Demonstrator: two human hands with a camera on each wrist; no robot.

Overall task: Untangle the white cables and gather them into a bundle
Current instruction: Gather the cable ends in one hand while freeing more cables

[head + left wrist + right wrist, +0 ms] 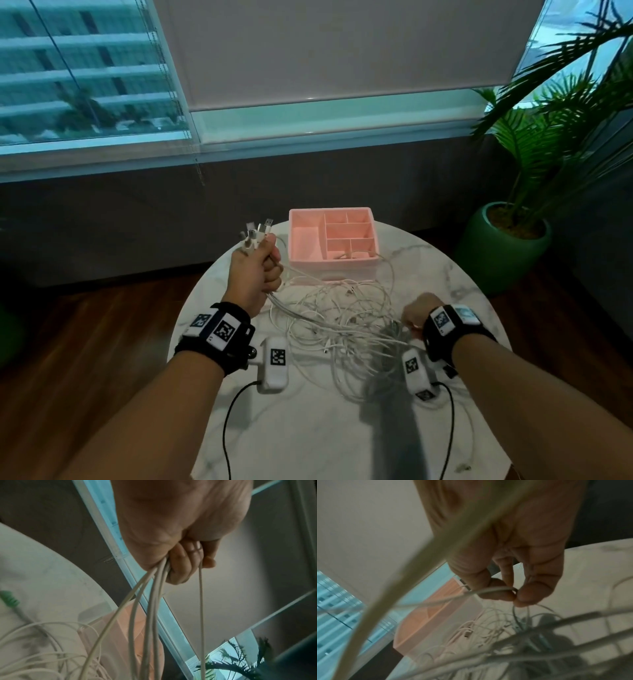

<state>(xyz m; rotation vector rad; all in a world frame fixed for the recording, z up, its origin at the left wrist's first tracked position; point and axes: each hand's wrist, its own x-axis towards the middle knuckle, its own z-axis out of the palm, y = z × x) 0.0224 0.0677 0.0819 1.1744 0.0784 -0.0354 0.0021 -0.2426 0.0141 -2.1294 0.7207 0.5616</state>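
A tangle of white cables (342,318) lies in loops on the round marble table (308,438). My left hand (262,265) is raised at the table's far left and grips several cable ends, whose plugs (257,233) stick up above the fist. In the left wrist view the cables (152,601) hang down from the curled fingers (180,566). My right hand (416,317) is at the right of the tangle. Its thumb and fingertips (529,596) pinch a thin cable (488,590) that runs off to the left.
A pink divided organizer box (334,240) stands at the table's far edge with one cable end lying in it. A potted palm (513,240) is on the floor to the right. The window wall is behind. Black camera leads (227,418) run along my forearms.
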